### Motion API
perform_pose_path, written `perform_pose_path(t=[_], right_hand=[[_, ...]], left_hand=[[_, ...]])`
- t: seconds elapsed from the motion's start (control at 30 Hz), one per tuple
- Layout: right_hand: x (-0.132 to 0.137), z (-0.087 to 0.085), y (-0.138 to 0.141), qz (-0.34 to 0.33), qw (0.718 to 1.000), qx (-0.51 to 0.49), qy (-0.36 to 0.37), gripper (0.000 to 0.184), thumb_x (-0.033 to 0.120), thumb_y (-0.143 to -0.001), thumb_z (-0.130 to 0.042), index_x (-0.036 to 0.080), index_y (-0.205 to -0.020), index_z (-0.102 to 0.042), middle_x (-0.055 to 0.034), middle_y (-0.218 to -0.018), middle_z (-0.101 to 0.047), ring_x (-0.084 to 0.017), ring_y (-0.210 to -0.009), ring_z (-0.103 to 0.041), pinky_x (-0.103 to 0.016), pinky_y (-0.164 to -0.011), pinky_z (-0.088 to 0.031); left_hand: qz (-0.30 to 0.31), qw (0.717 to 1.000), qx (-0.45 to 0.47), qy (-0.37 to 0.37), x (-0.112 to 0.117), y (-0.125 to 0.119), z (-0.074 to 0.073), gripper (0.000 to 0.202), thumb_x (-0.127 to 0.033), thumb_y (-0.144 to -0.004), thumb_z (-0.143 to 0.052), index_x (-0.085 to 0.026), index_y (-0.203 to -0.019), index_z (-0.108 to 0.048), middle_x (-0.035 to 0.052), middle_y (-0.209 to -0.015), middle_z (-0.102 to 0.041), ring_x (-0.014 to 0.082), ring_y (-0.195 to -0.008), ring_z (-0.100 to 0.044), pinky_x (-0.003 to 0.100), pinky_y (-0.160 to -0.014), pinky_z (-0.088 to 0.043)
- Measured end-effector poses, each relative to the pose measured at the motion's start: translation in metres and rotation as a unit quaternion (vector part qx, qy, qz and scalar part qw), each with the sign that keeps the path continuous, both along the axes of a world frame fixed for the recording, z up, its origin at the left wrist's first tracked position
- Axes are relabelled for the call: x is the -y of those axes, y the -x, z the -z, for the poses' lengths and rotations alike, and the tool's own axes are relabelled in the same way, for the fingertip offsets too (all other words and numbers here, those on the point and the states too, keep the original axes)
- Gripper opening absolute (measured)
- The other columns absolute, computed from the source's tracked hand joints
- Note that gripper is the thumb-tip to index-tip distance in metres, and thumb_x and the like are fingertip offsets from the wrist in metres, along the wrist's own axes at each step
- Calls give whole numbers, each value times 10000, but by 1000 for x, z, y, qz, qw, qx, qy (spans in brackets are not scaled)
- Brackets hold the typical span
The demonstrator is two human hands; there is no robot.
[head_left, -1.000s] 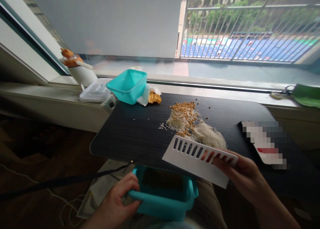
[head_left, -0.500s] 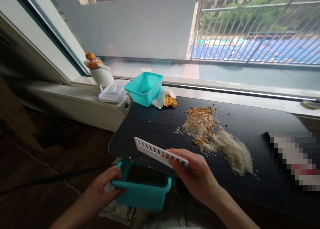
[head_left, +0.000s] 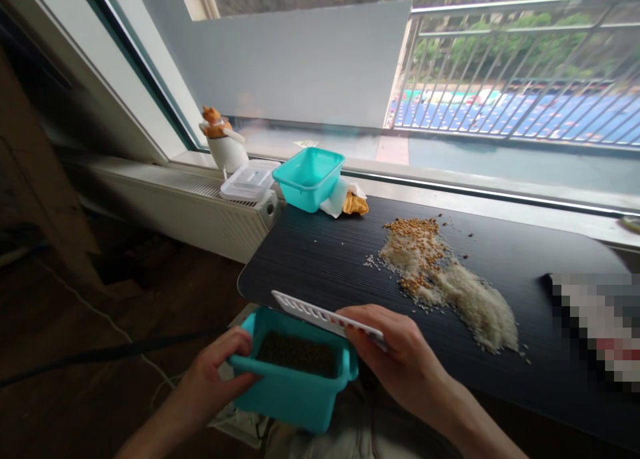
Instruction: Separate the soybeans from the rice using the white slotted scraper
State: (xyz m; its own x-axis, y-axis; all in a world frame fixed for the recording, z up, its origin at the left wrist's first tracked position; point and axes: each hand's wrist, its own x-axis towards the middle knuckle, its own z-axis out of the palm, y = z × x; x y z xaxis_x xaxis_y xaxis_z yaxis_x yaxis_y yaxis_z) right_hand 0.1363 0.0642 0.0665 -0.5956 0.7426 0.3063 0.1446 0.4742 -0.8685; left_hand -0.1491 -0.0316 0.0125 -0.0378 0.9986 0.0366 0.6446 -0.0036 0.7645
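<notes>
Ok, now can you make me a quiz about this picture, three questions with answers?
1. True or false: the left hand grips the rim of the lower teal tub.
2. Who holds the white slotted tool? a) the left hand, b) the right hand, c) nobody
3. Fill in: the white grains lie on the ____ tabletop.

Key: 1. True. 2. b. 3. black.
</notes>
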Motion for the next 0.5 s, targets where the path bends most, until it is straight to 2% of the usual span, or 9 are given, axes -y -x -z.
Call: perform_pose_path(t=[0.17, 0.27, 0.33, 0.4, 0.47, 0.5], right_hand=[[28, 0, -77, 74, 996, 43, -10, 266, 138, -936, -543, 258, -1138, -667, -30, -1015, -736, -159, -900, -689, -221, -802, -528], [46, -1, -120, 200, 978, 47, -30, 239, 171, -905, -589, 284, -1075, -713, -13, -963, -768, -165, -819, -723, -195, -735, -554], [56, 0, -142, 314, 948, 43, -5, 172, 236, -887, -617, 280, -983, -753, -1, -884, -789, -169, -729, -736, -181, -658, -567], [62, 2, -157, 413, 909, 36, 39, 159, 312, -871, -634, 265, -932, -773, 0, -824, -796, -178, -659, -735, -182, -577, -568], [62, 5, -166, 466, 882, 22, 65, 192, 366, -859, -642, 248, -923, -781, -7, -819, -799, -185, -639, -731, -192, -548, -567], [59, 7, -168, 473, 878, 14, 69, 206, 377, -858, -643, 240, -926, -781, -11, -824, -800, -185, -636, -728, -197, -545, -567]], left_hand=[[43, 995, 95, 12, -9, -95, 9, 171, -115, -647, -649, -211, -622, -510, -8, -759, -587, 179, -731, -608, 223, -673, -494], [89, 988, 123, 30, -13, -144, 16, 203, -79, -629, -646, -213, -626, -494, -3, -775, -593, 176, -734, -610, 227, -694, -488], [116, 984, 132, 15, -14, -165, 21, 215, -79, -627, -657, -216, -628, -492, -3, -782, -602, 176, -732, -617, 227, -694, -491], [128, 984, 125, 9, -14, -175, 25, 189, -107, -670, -673, -219, -661, -522, 2, -825, -621, 181, -759, -636, 230, -711, -503], [141, 983, 116, -5, -15, -177, 29, 188, -130, -686, -690, -223, -646, -531, -4, -813, -631, 181, -747, -644, 231, -713, -516], [136, 984, 113, -19, -16, -176, 31, 189, -135, -692, -692, -225, -639, -535, -9, -798, -633, 178, -733, -646, 232, -713, -519]])
